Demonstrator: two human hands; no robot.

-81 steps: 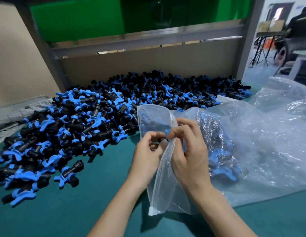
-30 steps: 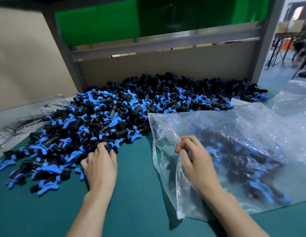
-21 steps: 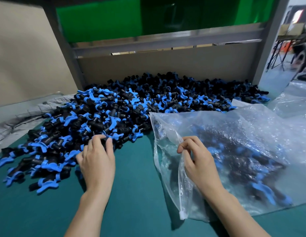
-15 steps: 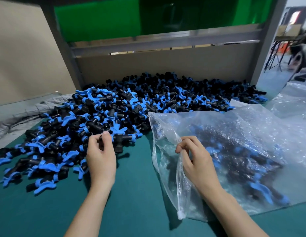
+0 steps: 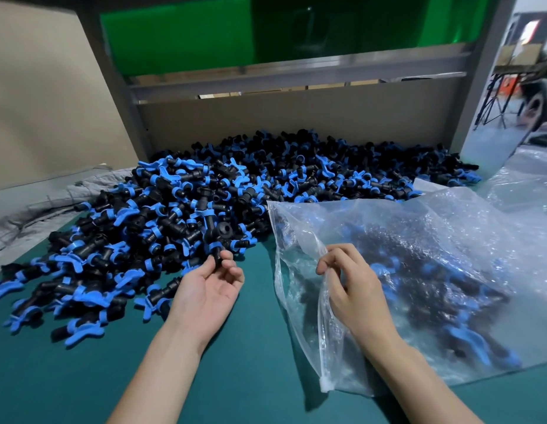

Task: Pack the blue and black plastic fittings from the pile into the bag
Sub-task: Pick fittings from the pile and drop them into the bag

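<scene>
Beside the pile (image 5: pixel 205 203), left fingers (image 5: pixel 228 258) now pinch a lifted fitting (image 5: pixel 218 235); right fingers (image 5: pixel 327 261) still pinch the bag (image 5: pixel 449 240).

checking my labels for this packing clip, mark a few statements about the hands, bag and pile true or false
1. The left hand pinches a fitting. True.
2. The right hand holds nothing. False: it grips the bag by its edge.
3. The bag is empty. False: fittings already lie inside it.
4. The pile lies left of and behind the bag. True.
</scene>
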